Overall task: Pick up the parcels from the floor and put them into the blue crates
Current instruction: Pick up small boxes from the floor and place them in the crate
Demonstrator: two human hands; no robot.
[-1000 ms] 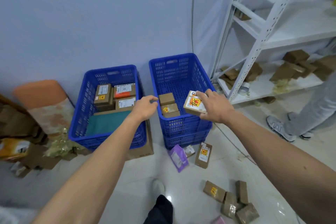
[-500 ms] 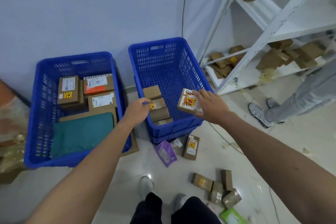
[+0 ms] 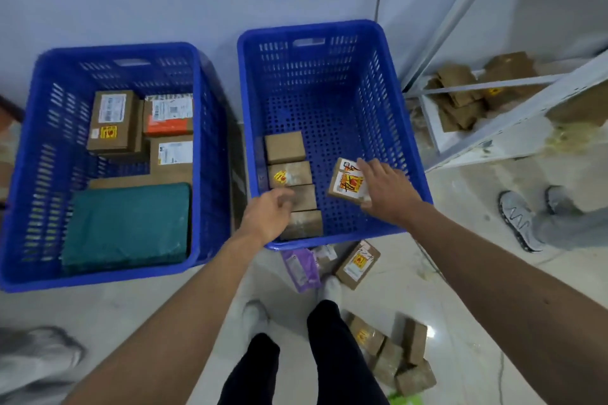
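Observation:
Two blue crates stand against the wall. The left crate (image 3: 210, 148) holds several labelled boxes and a green padded parcel (image 3: 128, 227). In the right crate (image 3: 408, 148) a row of small brown parcels (image 3: 286, 148) lies along the left side. My right hand (image 3: 388, 191) grips a small parcel with a white and orange label (image 3: 347, 182) inside the right crate, just above its floor. My left hand (image 3: 268, 217) is over the near end of the row, fingers loosely curled, holding nothing that I can see. More parcels lie on the floor: a purple one (image 3: 301, 268), a brown labelled one (image 3: 357, 265) and a cluster (image 3: 394, 358).
A white metal shelf rack (image 3: 513, 108) with brown parcels on its lowest shelf stands at the right. Another person's grey shoes (image 3: 519, 220) are beside it. My own legs and white shoes (image 3: 253, 319) are between the crates and the floor cluster. A cable runs down the wall.
My view has dropped closer over the crates. My right hand has carried the labelled parcel lower into the right crate. My left hand has moved from the crate's left rim to over the row's near end.

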